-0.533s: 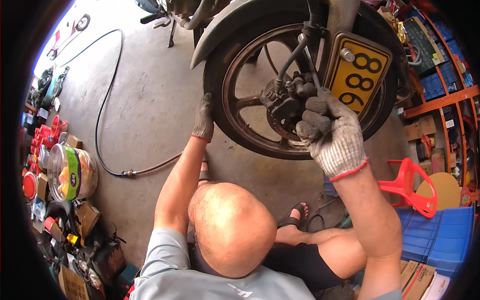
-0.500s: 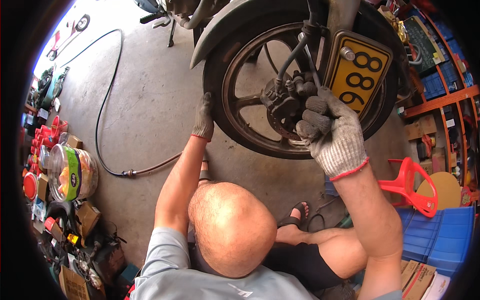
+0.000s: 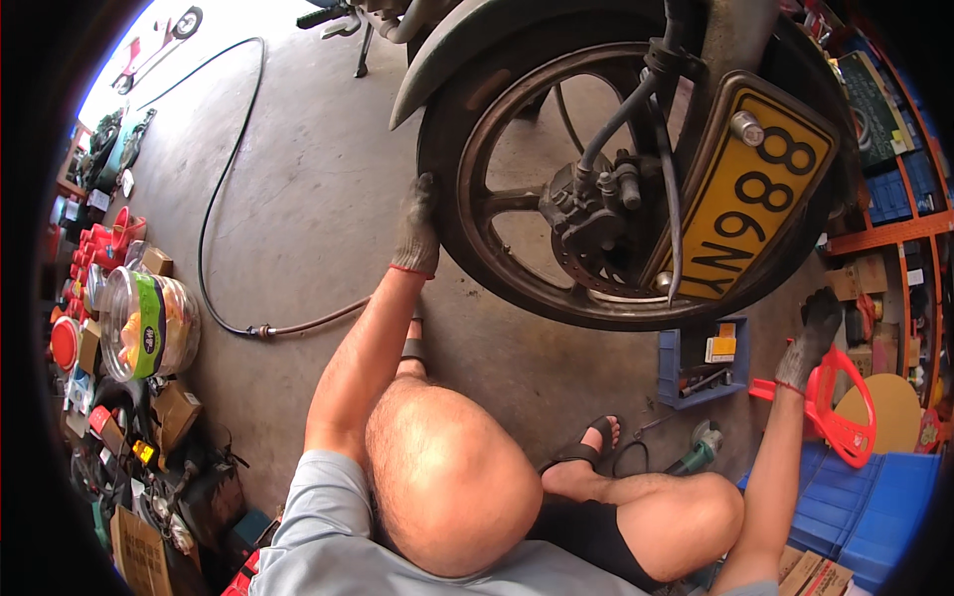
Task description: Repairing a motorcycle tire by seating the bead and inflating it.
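A motorcycle front wheel (image 3: 480, 248) fills the upper middle, with a brake caliper (image 3: 571, 209), hoses and a dark strip (image 3: 673, 238) hanging beside a yellow number plate (image 3: 740, 199). My left hand (image 3: 420, 223), in a soiled knit glove, grips the tyre's left edge with fingers curled on it. Out to the right, beside a red plastic stool (image 3: 830, 417), my right hand (image 3: 813, 328), in a blackened glove, is raised with fingers apart and loosely bent, nothing visible in it. A blue tray (image 3: 681, 397) with tools sits below the tyre, left of that hand.
A green angle grinder (image 3: 694, 449) lies by my sandalled foot. A hose (image 3: 238, 139) snakes over the concrete floor at left. Containers, cartons (image 3: 149, 546) and parts crowd the left side. Orange shelving (image 3: 879, 233), a cardboard disc (image 3: 882, 407) and blue bins (image 3: 855, 497) stand right.
My right hand has left the brake area and moved outward to the right, exposing the caliper and hanging strip. My left hand stays on the tyre. The view has shifted, showing the tray and grinder.
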Demonstrator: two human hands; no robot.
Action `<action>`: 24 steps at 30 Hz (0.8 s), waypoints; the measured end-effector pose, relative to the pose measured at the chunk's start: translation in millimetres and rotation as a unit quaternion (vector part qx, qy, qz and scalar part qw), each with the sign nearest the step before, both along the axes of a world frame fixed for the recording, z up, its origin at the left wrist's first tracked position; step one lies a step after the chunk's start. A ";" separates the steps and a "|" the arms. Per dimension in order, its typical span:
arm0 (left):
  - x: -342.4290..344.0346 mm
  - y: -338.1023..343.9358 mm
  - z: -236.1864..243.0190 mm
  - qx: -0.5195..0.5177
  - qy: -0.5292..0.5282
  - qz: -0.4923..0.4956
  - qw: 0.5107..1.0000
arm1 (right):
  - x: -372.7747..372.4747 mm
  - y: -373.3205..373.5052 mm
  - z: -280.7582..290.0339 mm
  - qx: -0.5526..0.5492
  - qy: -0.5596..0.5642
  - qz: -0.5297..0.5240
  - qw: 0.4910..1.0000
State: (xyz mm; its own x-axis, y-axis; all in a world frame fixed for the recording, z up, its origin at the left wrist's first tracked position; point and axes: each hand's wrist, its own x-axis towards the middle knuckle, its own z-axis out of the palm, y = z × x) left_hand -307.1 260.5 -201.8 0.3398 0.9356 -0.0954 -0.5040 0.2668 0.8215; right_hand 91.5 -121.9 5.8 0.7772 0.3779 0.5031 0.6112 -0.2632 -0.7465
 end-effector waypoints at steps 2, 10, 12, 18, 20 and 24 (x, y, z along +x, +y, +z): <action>0.5 -1.8 2.1 0.015 -0.016 -0.005 1.000 | 59.6 -7.2 -31.7 -0.044 0.012 0.032 0.998; 6.0 -2.6 3.5 0.049 -0.011 0.021 0.999 | 96.7 46.2 -101.7 0.151 0.098 0.137 0.974; 8.7 -3.4 1.7 0.043 -0.017 0.029 0.999 | 92.3 50.9 -101.4 0.096 0.046 0.089 0.990; 11.4 1.8 1.8 0.047 -0.023 0.049 0.997 | 86.0 51.3 -107.6 0.119 0.016 0.059 0.991; 11.8 1.9 3.7 0.058 -0.017 0.050 0.997 | 84.6 51.8 -109.4 0.149 0.035 0.072 0.986; 11.9 -0.7 8.5 0.076 0.021 0.049 0.996 | 82.5 53.1 -108.7 0.134 0.021 0.065 0.989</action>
State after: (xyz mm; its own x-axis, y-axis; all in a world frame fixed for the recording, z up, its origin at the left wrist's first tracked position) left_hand -295.2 259.7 -193.2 0.2444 0.9690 0.0369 -0.4852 0.0892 0.8698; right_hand 173.9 -68.7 -102.9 0.7540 0.3331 0.5662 0.5931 0.0253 -0.8047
